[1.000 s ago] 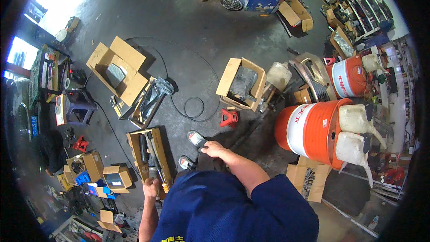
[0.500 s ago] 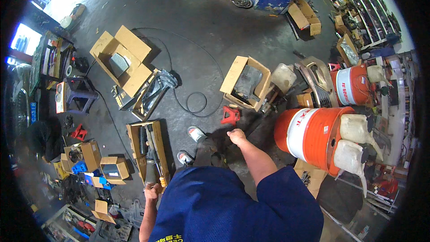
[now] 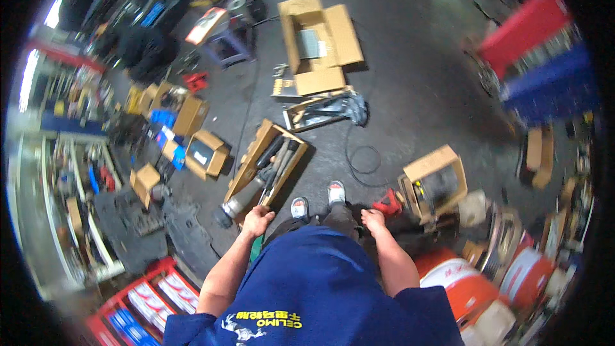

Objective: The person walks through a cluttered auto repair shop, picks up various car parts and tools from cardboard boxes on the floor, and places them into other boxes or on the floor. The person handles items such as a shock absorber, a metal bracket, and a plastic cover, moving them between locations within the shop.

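Note:
My left hand (image 3: 258, 221) hangs low at the near end of a long cardboard box (image 3: 298, 163). Its fingers are curled, and what they hold, if anything, is hidden. Inside the box lie dark tubular parts resembling shock absorbers (image 3: 277, 157). A pale cylinder with a dark end (image 3: 236, 206) sticks out at the box's near end, beside my left hand. Something green (image 3: 256, 248) shows just below that hand. On the right, my right hand (image 3: 373, 219) is closed with nothing visible in it, near a red jack stand (image 3: 388, 203) on the floor.
An open carton (image 3: 349, 25) and a tray with plastic-wrapped parts (image 3: 320, 110) lie ahead. Another carton (image 3: 448, 160) stands right, before orange drums (image 3: 458, 275). A thin black hose (image 3: 365, 160) coils on the floor. Small boxes (image 3: 192, 115), a purple stool (image 3: 229, 46) and shelving (image 3: 77, 198) are left.
The view has turned to the right, so the long box and cartons now lie farther right in the picture. My right arm has drawn in toward my body. Both hands hang at my sides.

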A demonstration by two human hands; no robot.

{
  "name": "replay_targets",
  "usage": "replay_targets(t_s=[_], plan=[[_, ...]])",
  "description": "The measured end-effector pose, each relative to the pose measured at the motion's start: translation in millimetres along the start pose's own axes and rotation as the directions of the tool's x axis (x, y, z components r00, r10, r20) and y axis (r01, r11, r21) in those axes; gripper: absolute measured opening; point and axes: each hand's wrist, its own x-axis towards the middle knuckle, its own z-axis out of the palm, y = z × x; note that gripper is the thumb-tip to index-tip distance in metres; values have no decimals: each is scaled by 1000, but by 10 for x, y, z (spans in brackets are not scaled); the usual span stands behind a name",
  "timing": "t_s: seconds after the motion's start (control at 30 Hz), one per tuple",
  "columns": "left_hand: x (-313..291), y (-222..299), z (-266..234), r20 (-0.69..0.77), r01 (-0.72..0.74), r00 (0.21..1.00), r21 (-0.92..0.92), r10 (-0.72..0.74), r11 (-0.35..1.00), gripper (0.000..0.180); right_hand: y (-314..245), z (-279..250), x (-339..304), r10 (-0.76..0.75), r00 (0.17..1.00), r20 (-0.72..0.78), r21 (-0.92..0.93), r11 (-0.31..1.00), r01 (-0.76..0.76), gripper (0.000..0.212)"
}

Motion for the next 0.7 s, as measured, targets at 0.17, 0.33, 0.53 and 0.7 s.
replay_targets(t_s=[0.17,0.33,0.53,0.7], plan=[[-277,-322,59,-73,139,987,-89,-146,986,53,-237,-491,69,119,989,91,-79,991,-112,17],[-594,-1150,326,-56,371,921,-177,-385,912,58,-557,-522,321,43,998,45,-348,937,-25,22],[-918,-1891,677,-3,546,801,-408,-599,732,51,-1388,130,58,72,997,27,-421,906,-54,25],[-984,-2098,906,47,548,758,-588,-651,595,42,-1791,1058,-106,-36,985,171,-567,814,128,20]])
